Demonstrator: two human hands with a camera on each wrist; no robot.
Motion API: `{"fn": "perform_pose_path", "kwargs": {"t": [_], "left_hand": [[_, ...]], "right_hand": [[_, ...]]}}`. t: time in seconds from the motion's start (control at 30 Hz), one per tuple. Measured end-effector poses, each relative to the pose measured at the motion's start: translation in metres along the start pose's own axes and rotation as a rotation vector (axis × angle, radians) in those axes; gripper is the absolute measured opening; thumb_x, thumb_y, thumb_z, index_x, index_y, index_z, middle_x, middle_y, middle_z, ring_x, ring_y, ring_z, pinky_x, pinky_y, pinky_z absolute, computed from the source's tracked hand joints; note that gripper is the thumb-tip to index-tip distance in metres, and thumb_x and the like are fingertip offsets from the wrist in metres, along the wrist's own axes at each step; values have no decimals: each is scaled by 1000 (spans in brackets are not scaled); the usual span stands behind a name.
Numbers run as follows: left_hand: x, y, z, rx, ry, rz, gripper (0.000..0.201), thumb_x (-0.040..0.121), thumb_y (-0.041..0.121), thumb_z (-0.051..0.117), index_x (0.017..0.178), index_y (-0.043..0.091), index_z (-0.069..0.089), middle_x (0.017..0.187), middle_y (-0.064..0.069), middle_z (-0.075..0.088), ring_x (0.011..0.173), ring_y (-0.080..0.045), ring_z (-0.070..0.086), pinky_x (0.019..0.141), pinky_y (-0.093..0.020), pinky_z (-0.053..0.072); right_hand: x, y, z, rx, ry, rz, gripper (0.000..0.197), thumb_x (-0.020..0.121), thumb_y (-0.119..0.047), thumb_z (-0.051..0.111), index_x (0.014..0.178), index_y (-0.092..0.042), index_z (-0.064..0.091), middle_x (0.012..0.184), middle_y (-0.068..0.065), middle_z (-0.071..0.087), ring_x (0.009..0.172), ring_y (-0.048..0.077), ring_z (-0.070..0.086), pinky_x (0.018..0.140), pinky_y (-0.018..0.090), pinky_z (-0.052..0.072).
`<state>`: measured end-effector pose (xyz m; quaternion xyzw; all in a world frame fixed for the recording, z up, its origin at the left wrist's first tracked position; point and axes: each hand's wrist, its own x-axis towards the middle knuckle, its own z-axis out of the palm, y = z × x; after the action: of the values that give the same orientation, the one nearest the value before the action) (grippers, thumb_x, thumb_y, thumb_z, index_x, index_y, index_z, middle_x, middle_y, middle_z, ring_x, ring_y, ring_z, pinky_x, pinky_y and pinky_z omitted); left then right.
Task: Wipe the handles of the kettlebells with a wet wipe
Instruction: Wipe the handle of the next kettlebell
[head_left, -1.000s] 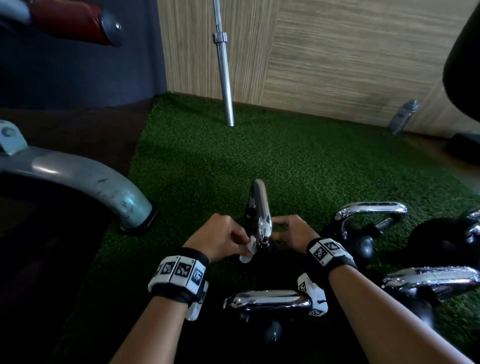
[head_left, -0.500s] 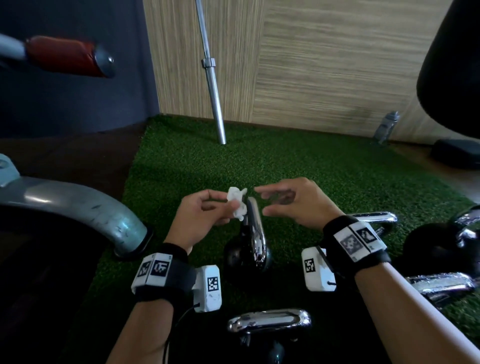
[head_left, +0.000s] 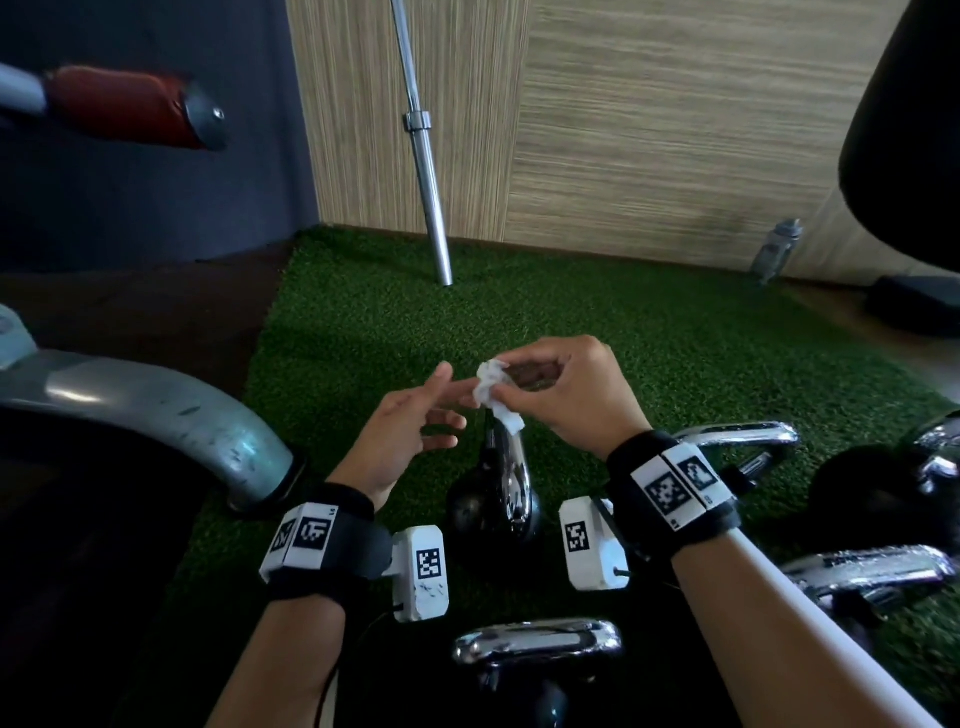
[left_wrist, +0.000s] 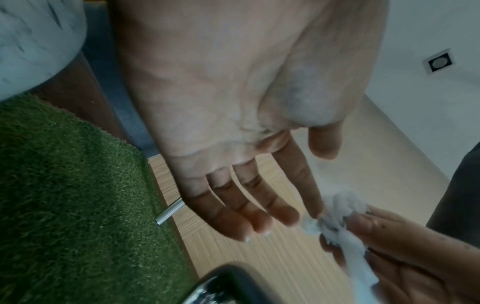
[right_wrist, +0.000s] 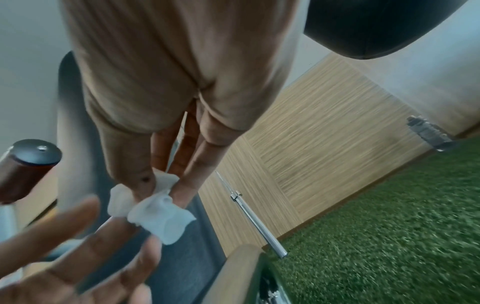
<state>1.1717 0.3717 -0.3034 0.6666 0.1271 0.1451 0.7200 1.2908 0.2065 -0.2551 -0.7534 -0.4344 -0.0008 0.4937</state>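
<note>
A crumpled white wet wipe (head_left: 492, 395) (left_wrist: 345, 222) (right_wrist: 153, 211) is pinched between the thumb and fingers of my right hand (head_left: 561, 395) (right_wrist: 161, 181), held above the turf. My left hand (head_left: 415, 421) (left_wrist: 246, 185) is beside it, fingers straight and spread, fingertips near or touching the wipe. Below the hands stands a black kettlebell (head_left: 467, 514) with a chrome handle (head_left: 511, 478) seen edge-on. Another chrome handle (head_left: 540, 639) lies nearest me. Further kettlebell handles (head_left: 737, 434) (head_left: 872, 566) sit to the right.
Green turf (head_left: 597, 322) covers the floor. A steel barbell (head_left: 421, 145) leans against the wood-panelled wall. A grey machine tube (head_left: 156, 410) curves in at left, a red-padded bar (head_left: 124, 109) above it. A bottle (head_left: 776, 249) stands at the far right wall.
The wipe passed from my left hand to my right. My left fingers straightened and let go. Both hands rose off the kettlebell handle over the last second.
</note>
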Motion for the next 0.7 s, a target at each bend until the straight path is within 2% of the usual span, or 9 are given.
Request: {"fn": "perform_pose_path", "kwargs": {"t": [0.07,0.13,0.17,0.27,0.33,0.43,0.53,0.6,0.7], "left_hand": [[4,-11,-3,136,-19,-9,25,102,30,55,119,34,73,117,3,69,102,-15,63,86,-32,53],[10,-31,-6,450,-93,-72,52,92,7,65,135,35,58,139,0,58,123,-18,56,99,-38,50],[11,-42,-6,632,-169,-136,72,86,7,72,147,33,46,152,0,47,137,-19,46,110,-39,43],[11,-83,5,945,-414,-232,132,69,37,92,163,22,0,171,0,4,157,-18,7,127,-36,15],[9,-110,17,980,-412,-192,156,55,65,90,159,24,-20,170,3,-16,157,-16,-9,129,-44,9],[5,-132,35,936,-178,-95,156,49,85,77,159,24,-14,168,2,-3,156,-19,2,128,-44,16],[4,-144,39,899,-67,101,133,61,71,74,159,15,6,159,-6,26,148,-23,27,124,-41,26],[6,-142,31,824,-83,167,119,62,57,78,157,19,17,151,0,36,141,-16,37,121,-38,32],[14,-133,14,725,-223,147,104,62,36,87,150,28,31,142,4,49,130,-13,51,113,-38,43]], "right_hand": [[1,14,-5,18,39,81,27,73,-17,90,99,-20,81,90,-8,79,81,4,75,80,29,63],[1,33,-11,59,82,177,27,72,-22,91,97,-25,82,90,-8,80,84,8,76,83,35,63],[0,43,-12,93,108,231,28,70,-26,92,96,-25,81,91,-7,80,86,10,76,85,38,63],[-9,70,-10,237,161,405,26,70,-18,92,93,-21,80,93,1,80,90,23,77,84,43,63],[-17,84,-4,310,156,496,26,72,-7,90,95,-17,80,96,5,80,92,28,77,79,38,64],[-25,100,6,349,159,559,24,74,-3,88,92,-15,79,97,10,79,85,23,75,70,30,61],[-25,115,14,333,183,594,21,78,-1,84,89,-17,79,97,13,79,85,23,74,76,35,62],[-24,126,20,297,204,624,21,77,-3,85,87,-20,79,93,10,79,88,26,76,77,37,63],[-19,138,33,307,235,697,21,74,-6,89,88,-18,78,91,8,79,87,26,77,80,40,64]]}}
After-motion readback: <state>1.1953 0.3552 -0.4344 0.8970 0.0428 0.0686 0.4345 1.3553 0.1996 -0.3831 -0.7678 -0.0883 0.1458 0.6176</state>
